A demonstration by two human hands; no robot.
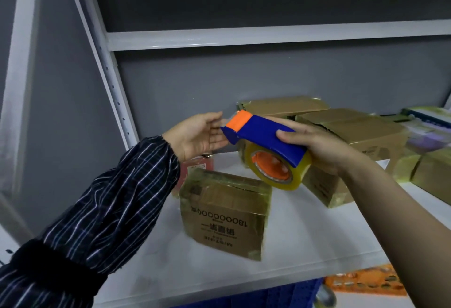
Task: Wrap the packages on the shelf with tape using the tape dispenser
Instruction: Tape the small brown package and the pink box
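Blue tape dispenser point(266, 134) gripped by right hand point(327, 151); left hand point(195, 134) flat, fingertips hidden behind its front.

Looked like a stockroom or packing area: white metal shelving rack point(317, 237) with perforated uprights point(108, 68) against a grey wall point(244, 76), loaded with tape-wrapped brown cardboard boxes point(224, 212), orange plastic crate point(366, 281) beneath.
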